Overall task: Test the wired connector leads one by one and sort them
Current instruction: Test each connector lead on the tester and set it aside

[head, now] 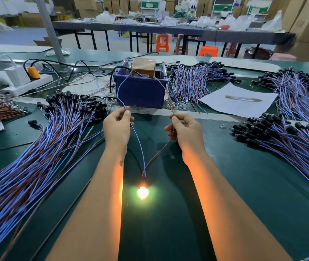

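Your green worktop (225,185) fills the frame; cartons and orange stools (162,42) line the top. No writing reads. Your left hand (116,129) fingers pinch the blue wire (137,142), right hand (185,129) fingers the brown wire (159,152).

Single head-worn view, facing forward and down (wide-angle), near the workbench (225,166)

Bare forearms, no sleeves, small wrist mark (120,163)

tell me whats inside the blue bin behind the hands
A brown block wrapped in tape sticks up out of the blue bin. A blue wire, a brown wire and a black cable run over its rim. The bin's front wall hides whatever lies lower down.
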